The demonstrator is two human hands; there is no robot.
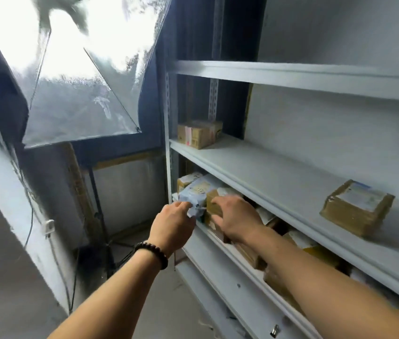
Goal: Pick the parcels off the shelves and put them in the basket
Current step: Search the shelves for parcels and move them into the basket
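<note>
The left hand (172, 220) pinches a corner of the pale blue plastic mailer (197, 192) — it may slip; the right hand (236, 216), fingers curled over the brown cardboard box (214, 205), could dislodge neighbouring parcels (264, 214).

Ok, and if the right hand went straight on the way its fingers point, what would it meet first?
The brown box: the right hand seems to grip it. Just beyond lies the pale blue bag that the left hand pinches, though depth is unclear.
</note>
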